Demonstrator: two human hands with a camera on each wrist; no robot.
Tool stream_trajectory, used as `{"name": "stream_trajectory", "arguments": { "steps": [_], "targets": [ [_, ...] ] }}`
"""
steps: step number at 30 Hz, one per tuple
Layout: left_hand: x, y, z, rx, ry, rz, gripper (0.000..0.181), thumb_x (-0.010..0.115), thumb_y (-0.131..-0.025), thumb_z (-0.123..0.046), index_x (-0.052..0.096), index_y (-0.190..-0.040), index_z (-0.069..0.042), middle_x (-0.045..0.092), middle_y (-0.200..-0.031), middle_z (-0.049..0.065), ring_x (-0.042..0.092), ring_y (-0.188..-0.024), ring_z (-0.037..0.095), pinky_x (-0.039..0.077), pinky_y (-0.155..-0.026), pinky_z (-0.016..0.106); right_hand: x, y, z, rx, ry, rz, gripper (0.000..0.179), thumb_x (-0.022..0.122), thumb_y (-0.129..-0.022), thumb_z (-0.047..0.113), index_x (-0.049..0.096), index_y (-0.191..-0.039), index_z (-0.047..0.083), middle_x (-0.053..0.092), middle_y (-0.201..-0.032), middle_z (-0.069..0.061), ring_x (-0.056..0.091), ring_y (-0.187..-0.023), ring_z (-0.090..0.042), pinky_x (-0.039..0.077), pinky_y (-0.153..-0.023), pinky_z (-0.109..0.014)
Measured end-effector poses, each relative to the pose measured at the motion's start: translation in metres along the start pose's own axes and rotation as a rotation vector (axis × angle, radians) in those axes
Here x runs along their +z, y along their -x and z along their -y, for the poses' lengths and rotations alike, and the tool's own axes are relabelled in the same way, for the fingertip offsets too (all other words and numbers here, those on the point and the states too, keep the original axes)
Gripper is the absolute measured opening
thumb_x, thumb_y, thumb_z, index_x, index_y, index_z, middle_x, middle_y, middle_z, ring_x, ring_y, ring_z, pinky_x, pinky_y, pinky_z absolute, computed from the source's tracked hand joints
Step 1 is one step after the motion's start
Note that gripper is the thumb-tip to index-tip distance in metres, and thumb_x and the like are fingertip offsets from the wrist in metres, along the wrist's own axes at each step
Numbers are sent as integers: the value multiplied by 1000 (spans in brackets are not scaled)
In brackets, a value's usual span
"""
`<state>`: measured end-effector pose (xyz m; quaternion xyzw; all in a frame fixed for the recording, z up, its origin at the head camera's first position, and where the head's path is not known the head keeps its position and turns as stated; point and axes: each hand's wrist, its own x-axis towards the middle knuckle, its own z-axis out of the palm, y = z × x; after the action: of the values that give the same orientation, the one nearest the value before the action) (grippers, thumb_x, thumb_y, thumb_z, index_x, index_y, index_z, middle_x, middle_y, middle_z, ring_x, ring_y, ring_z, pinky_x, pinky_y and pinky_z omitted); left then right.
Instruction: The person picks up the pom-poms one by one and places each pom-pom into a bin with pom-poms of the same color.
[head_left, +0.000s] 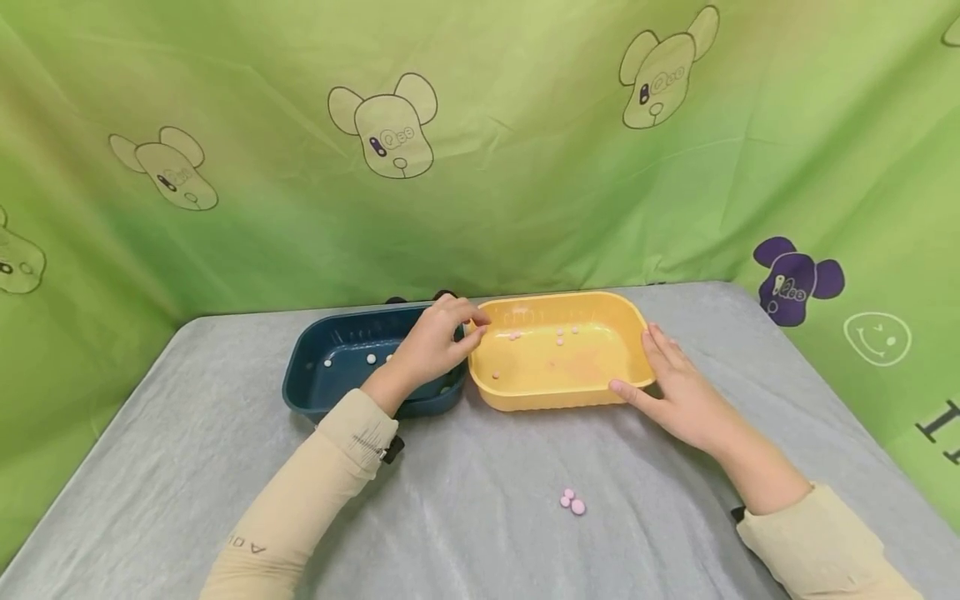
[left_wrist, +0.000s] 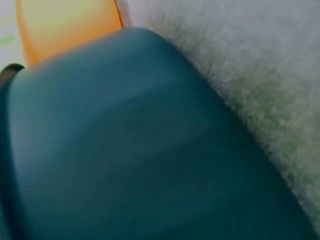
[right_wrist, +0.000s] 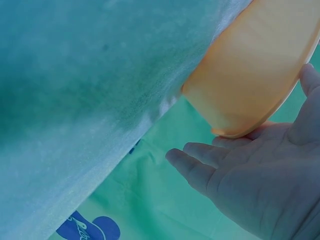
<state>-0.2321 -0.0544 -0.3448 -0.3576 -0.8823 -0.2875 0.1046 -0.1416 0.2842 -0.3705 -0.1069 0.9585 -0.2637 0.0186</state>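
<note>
My left hand (head_left: pixel 437 340) reaches over the right end of a dark blue plastic basin (head_left: pixel 300 392). Its bent fingers and thumb come close together at the left rim of a yellow plastic basin (head_left: pixel 555 400); I cannot tell whether they pinch anything. My right hand (head_left: pixel 678 392) lies against the yellow basin's right end, fingers extended along the outer wall and thumb on the front rim. Several small pink balls (head_left: pixel 559 342) are scattered in the yellow basin. White balls (head_left: pixel 371 359) lie in the blue one, partly hidden by my left hand and forearm.
Pink balls (head_left: pixel 577 507) sit together on the grey cloth-covered table (head_left: pixel 480 517), in front of the yellow basin. The basins stand side by side near the table's back edge. Behind and at the sides hangs a green curtain (head_left: pixel 525 208) with cartoon heads.
</note>
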Motion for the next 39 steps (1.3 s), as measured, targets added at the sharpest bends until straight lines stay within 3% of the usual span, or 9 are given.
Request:
{"name": "stream_trajectory", "arguments": {
  "steps": [6, 13, 21, 39],
  "targets": [
    [-4, 4, -9, 60, -37, 14, 19, 62, -98, -15, 73, -110, -4, 71, -111, 7, 57, -101, 21, 50, -88, 37, 0, 2, -2, -1, -18, -8, 96, 53, -99, 51, 1, -156, -5, -9, -165, -23, 0, -149, -53, 9, -117, -69],
    [-7, 10, -19, 70, -36, 50, 20, 62, -99, -18, 71, -113, -8, 70, -116, 6, 56, -115, 22, 50, -98, 39, -1, 2, -2, -5, -28, -9, 96, 53, -99, 51, 0, -156, -5, -9, -165, -23, -1, -149, -53, 8, -117, -69],
    [-6, 17, -25, 91, -53, 86, 20, 61, -99, -21, 72, -113, -11, 69, -115, 2, 55, -106, 18, 50, -86, 34, 0, 2, -1, -12, -25, -3, 97, 54, -99, 52, 1, -156, -6, -8, -164, -24, 0, -148, -54, 8, -117, -69],
    [-2, 36, -34, 180, -70, 83, 18, 62, -98, -21, 73, -111, -14, 69, -111, -4, 54, -104, 13, 49, -87, 28, 1, 3, -2, -10, -24, -6, 97, 53, -98, 53, 3, -156, -7, -6, -164, -27, 1, -148, -56, 9, -116, -70]
  ]
}}
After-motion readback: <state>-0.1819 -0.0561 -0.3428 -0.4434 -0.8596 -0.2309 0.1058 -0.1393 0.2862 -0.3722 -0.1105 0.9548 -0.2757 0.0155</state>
